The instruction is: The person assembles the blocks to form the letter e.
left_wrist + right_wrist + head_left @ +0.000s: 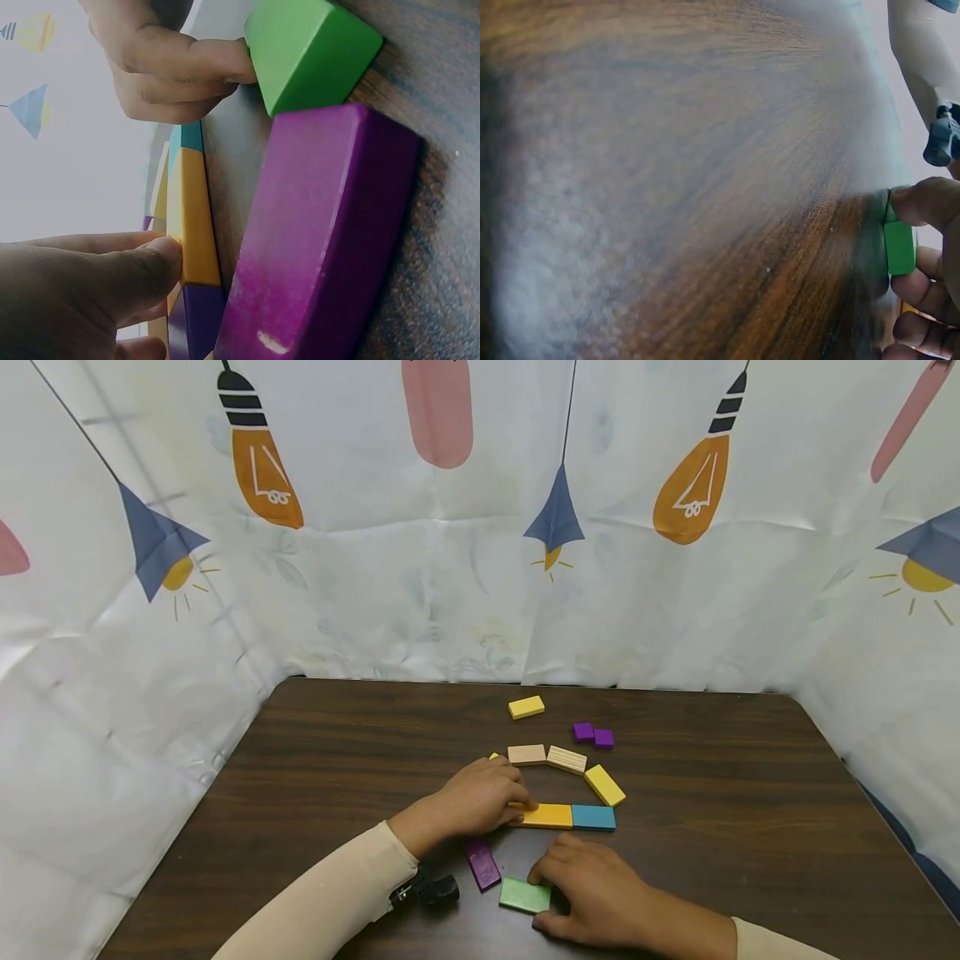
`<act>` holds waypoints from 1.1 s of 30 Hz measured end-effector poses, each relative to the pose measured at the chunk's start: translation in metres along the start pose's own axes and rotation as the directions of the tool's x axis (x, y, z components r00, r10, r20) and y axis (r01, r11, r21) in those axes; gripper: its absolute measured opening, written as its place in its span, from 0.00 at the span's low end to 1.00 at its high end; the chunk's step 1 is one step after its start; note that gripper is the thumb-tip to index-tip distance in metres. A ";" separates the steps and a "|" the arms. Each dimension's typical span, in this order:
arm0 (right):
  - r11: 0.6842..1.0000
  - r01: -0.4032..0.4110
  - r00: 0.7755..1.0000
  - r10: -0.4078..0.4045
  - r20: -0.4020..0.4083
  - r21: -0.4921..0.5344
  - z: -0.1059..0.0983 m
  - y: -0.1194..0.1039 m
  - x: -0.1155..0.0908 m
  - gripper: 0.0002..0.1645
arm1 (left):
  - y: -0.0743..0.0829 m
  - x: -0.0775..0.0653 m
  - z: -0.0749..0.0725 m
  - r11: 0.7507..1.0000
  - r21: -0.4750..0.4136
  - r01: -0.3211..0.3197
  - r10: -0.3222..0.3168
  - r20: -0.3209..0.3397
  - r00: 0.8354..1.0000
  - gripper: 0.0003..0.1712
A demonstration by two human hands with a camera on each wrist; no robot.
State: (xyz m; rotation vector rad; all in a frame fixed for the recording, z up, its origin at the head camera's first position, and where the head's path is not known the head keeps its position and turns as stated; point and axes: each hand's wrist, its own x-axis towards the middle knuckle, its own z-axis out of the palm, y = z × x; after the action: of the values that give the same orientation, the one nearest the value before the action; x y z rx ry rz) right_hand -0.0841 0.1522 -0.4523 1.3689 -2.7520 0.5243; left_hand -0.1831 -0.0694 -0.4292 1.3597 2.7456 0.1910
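Observation:
My left hand (pixel 476 797) pinches the left part of an orange block (pixel 551 816) between thumb and index finger. A blue block (pixel 593 817) continues the row at its right end. In the left wrist view a dark purple block (pixel 202 319) adjoins the orange one's other end, under the hand. Nearer the front, my right hand (pixel 596 893) holds a green block (pixel 524 895), its thumb on one side and index finger on the other, as the right wrist view also shows. A purple block (pixel 483 864) lies slanted just left of the green one, its near end close to it.
Behind the row, two pale wooden blocks (pixel 527 755) and a yellow block (pixel 604 786) form a curve. Farther back lie another yellow block (pixel 527 707) and two small purple cubes (pixel 583 732). A patterned curtain (pixel 480 593) borders the dark wooden table (pixel 360 727).

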 end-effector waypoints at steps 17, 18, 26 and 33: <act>1.000 -0.004 0.999 0.004 0.050 0.005 -0.001 -0.003 0.002 0.23 | 0.000 0.000 0.001 1.000 -0.001 -0.002 0.002 -0.004 1.000 0.11; 1.000 -0.002 0.999 0.001 0.048 0.004 0.000 -0.003 0.002 0.23 | 0.000 -0.001 0.001 1.000 0.000 -0.003 0.003 -0.006 1.000 0.11; 1.000 -0.003 0.999 0.002 0.052 0.005 0.000 -0.004 0.003 0.23 | 0.001 -0.001 0.000 1.000 0.002 -0.003 0.003 -0.007 1.000 0.11; 1.000 -0.013 0.998 0.012 0.068 0.014 -0.002 -0.004 0.002 0.23 | 0.000 0.000 0.000 1.000 -0.004 0.004 -0.004 -0.001 1.000 0.12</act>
State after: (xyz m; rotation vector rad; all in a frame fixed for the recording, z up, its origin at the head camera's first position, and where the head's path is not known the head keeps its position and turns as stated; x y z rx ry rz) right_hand -0.0828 0.1488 -0.4490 1.3993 -2.8169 0.5090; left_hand -0.1829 -0.0697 -0.4287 1.3532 2.7476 0.1966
